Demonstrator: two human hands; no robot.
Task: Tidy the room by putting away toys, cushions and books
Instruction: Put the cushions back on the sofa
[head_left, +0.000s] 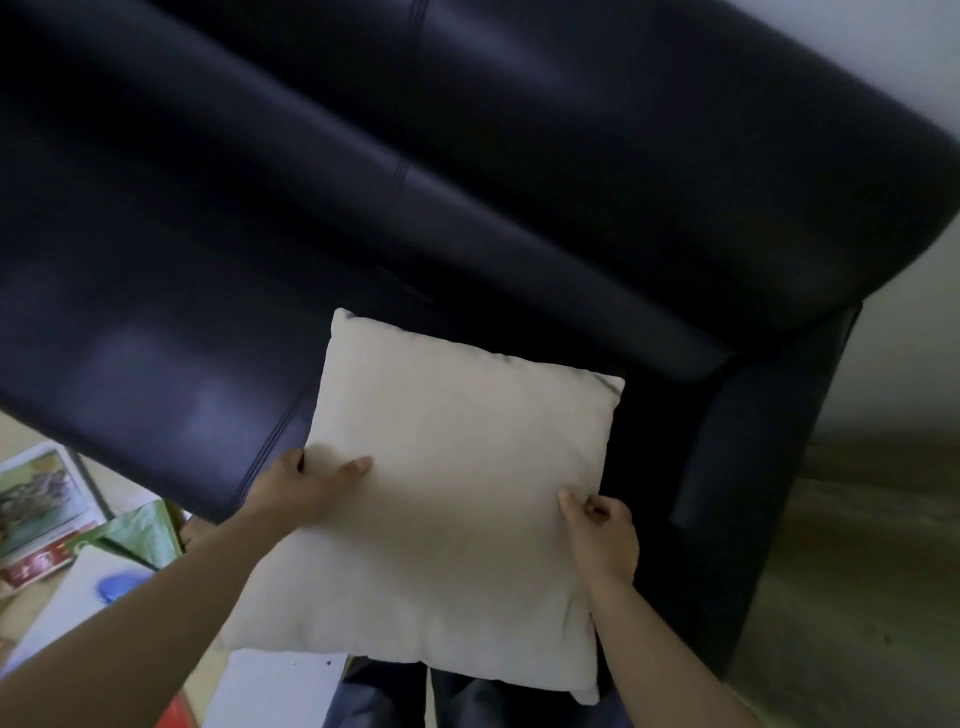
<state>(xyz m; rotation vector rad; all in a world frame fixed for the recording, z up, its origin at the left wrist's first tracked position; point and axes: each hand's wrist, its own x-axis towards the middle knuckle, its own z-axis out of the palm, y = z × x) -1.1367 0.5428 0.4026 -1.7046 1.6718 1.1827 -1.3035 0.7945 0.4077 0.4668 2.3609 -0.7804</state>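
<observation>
A square cream cushion (447, 483) is held in front of me, over the front edge of a dark navy leather sofa (363, 208). My left hand (306, 488) grips its left edge, thumb on top and fingers behind. My right hand (602, 535) pinches the cushion's right edge, fingers curled into the fabric. The far corners of the cushion reach over the sofa seat near the right armrest (753, 457).
Books and papers lie on the floor at lower left: a picture book (41, 499), a green item (140, 535), white sheets (72, 608) with a blue object (117, 586). My legs (415, 696) show below the cushion. Wooden floor (857, 571) lies right of the sofa.
</observation>
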